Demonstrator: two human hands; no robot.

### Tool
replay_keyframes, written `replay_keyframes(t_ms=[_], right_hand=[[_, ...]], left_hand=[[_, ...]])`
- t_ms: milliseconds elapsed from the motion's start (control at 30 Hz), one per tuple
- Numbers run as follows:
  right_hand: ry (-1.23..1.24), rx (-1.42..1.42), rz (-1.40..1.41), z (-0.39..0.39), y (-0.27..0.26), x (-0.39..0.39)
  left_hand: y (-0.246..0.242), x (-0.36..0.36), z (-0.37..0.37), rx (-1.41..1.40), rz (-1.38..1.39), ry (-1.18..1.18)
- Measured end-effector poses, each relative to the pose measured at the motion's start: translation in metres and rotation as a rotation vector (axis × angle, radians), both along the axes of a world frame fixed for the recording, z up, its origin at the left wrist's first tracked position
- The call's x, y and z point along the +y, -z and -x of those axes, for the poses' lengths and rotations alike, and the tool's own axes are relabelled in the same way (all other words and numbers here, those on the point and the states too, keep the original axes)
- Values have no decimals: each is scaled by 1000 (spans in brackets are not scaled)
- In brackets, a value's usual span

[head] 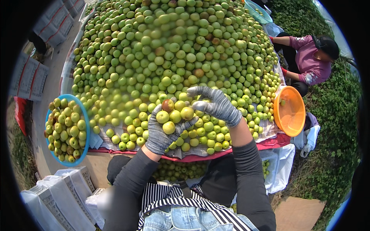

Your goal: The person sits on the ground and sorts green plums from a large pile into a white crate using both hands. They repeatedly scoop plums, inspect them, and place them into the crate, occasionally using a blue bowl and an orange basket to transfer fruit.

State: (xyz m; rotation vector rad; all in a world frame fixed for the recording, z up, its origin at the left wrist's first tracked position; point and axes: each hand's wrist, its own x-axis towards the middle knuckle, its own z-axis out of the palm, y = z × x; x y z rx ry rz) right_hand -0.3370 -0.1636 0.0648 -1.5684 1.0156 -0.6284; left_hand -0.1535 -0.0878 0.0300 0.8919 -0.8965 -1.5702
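Note:
My left hand [164,135], in a grey knit glove, is palm up and cups several round yellow-green fruits [175,116] that look like jujubes. One of them, a brown-red fruit [167,105], sits near the fingertips. Just to the right is my gloved right hand [215,105], its thumb and fingers apart with no fruit seen in its grip. Its thumb tip is close to the rightmost cupped fruit [187,113]; whether they touch is unclear. Beyond and under both hands spreads a large heap of green fruits [173,57], some with brown patches.
A blue basin [86,127] full of fruits stands left. On the right, an orange basin [292,115] holds a fruit. A person [313,62] in red gloves sits at the heap's right side. Plastic-draped crates [62,196] stand lower left. The cloth's red edge [202,157] crosses before my lap.

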Motion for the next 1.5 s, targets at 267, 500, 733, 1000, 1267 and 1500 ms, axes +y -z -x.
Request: replay_keyframes(t_ms=[267,500,733,1000,1267,1500], right_hand=[[133,1170,426,-28,61,-82],[206,570,-22,-3,22,-43],[354,-13,257,-23,9,38],[417,352,268,12,26,-48],[506,920,463,44,52,-154],[462,961,275,62,42,-133]], left_hand=[[7,-5,-12,1064,-283,190],[23,4,-7,-191,159,125],[14,5,-5,-504,299,67],[-7,10,-9,-1471,526,-39],[0,9,-12,-1029,406,-16],[-3,14,-13,-736,447,-42]])
